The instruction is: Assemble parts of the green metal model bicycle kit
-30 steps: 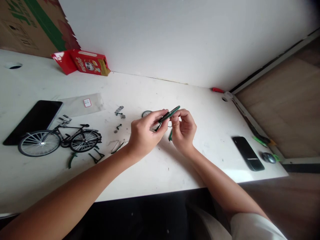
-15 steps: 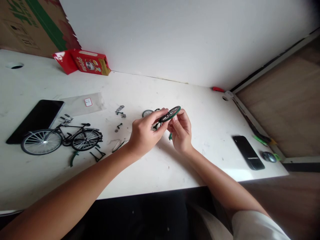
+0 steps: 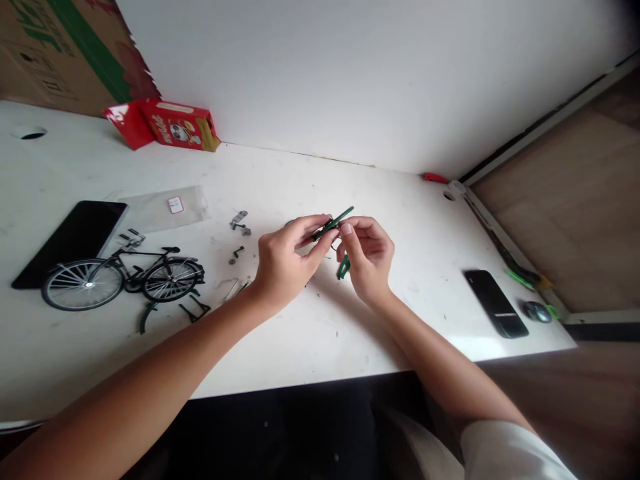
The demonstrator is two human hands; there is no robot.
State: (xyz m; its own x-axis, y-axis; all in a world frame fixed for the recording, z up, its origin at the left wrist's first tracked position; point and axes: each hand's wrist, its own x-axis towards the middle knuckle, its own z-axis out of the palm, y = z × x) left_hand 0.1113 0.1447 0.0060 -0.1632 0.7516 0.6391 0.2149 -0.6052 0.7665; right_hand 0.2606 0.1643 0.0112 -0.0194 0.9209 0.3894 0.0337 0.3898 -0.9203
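A small green-rimmed toy bicycle wheel (image 3: pixel 344 216) is held above the table, seen nearly edge-on. My left hand (image 3: pixel 290 257) is closed on its left side, thumb below and fingers above. My right hand (image 3: pixel 369 257) pinches at the wheel's near face, thumb against forefinger; the exact spot is hidden by the fingertips. Beneath my right hand a green toy part (image 3: pixel 343 267) shows in part. To the left lies a finished-looking black model bicycle (image 3: pixel 150 272), with green fender-like pieces (image 3: pixel 147 316) and a dark green frame piece (image 3: pixel 195 309) near it.
Small grey metal parts (image 3: pixel 240 220) lie left of my hands. Further left are a black tablet-like slab (image 3: pixel 75 233), a clear plastic bag (image 3: pixel 190 205) and a red box (image 3: pixel 183 125). At right are a black phone-like object (image 3: pixel 495 303) and a mouse-like object (image 3: pixel 537 311).
The wheel has turned from showing its spokes to nearly edge-on. My right hand has shifted slightly right, and more of the green part beneath it shows.
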